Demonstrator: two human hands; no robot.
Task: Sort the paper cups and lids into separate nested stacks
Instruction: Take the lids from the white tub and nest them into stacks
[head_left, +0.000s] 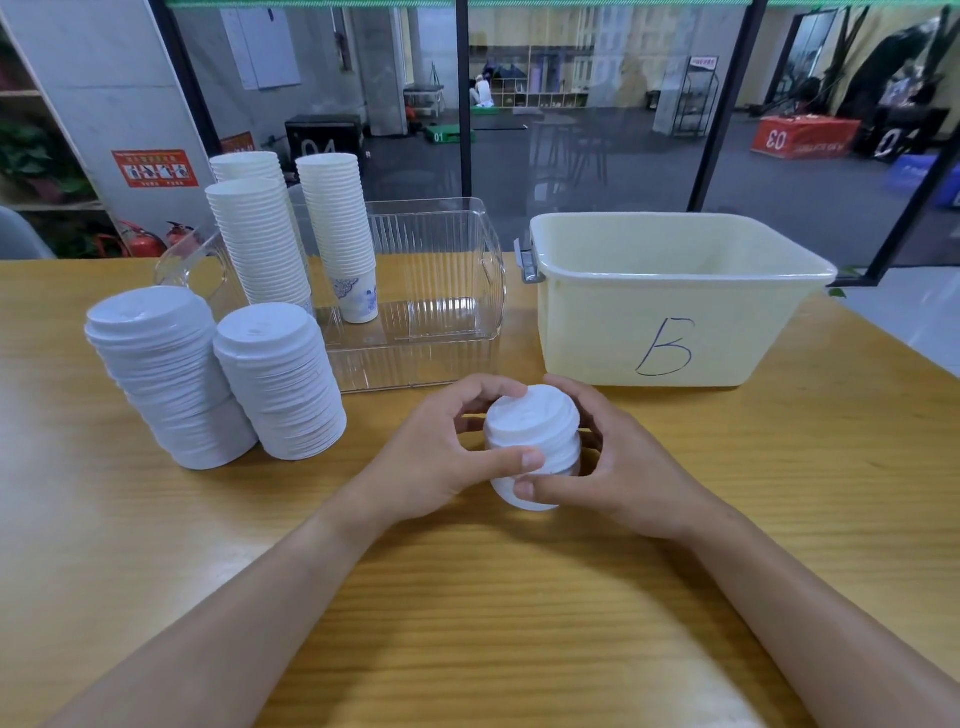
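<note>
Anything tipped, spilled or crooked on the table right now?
Nothing spilled. The two lid stacks at the left lean and look slightly uneven, but stand. Both hands, left hand and right hand, hold a small lid stack.

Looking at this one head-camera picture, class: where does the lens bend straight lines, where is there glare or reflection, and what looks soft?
Head view: wide-angle bending bows the table edge and tilts the lid stacks outward; the glass wall carries faint reflections, and the clear bin glints; the room behind is soft, while both hands, left hand and right hand, are sharp.

Handwritten "B" on the cream tub (670, 332); "03" on a distant red box (802, 137).
</note>
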